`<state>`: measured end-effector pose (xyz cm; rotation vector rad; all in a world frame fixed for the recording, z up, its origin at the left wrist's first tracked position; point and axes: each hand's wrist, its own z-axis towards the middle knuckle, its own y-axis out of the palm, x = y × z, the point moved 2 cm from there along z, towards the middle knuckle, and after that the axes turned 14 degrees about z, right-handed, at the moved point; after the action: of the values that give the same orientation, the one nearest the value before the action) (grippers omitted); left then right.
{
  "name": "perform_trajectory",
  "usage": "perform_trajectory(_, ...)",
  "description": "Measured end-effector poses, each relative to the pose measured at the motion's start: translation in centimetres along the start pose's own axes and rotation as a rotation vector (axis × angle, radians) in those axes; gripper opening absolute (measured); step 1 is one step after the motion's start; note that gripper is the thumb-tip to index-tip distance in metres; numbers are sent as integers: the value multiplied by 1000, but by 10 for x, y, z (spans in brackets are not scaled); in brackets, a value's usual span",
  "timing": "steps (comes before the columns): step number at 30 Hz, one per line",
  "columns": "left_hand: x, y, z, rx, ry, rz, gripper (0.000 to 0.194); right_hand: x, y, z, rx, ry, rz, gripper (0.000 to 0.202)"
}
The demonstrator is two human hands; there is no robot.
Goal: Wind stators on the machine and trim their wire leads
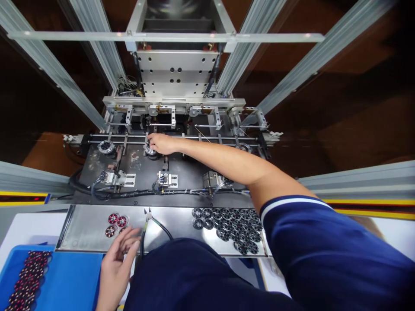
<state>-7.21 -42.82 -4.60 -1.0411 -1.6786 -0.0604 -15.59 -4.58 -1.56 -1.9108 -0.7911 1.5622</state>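
Note:
My right hand (164, 144) reaches across the machine to a round metal fixture (151, 151) on its black bed. Its fingers are bent down onto the top of that fixture and cover part of it. What they pinch there, if anything, is hidden. Low at the left, my left hand (119, 259) is held over the front edge of the metal tray (87, 220), thumb and fingers apart. Just beyond its fingertips lie several red-and-black wound motor stators (113, 218), one partly covered by the fingers. Side cutters (148, 216) with black handles rest beside them.
Several black round parts (233, 222) crowd the tray's right side. A blue bin (71, 272) at lower left holds rows of stators (29, 276). Another round fixture (106, 147) stands left on the bed. Clamps (167, 179), cables and aluminium posts (288, 82) surround the work area.

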Motion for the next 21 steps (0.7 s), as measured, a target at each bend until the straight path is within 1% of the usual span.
perform_trajectory(6, 0, 1, 2, -47, -7, 34, 50, -10, 1, 3, 22, 122, -43, 24)
perform_trajectory(12, 6, 2, 0, -23, -17, 52, 49, -14, 5, 3, 5, 197, -74, 25)
perform_trajectory(17, 5, 3, 1, -17, -27, 72, 49, -10, 8, 7, -16, 196, -98, 25)
perform_trajectory(21, 10, 7, 2, -16, -11, 85, 47, -9, 9, 6, 8, 133, -126, 23)
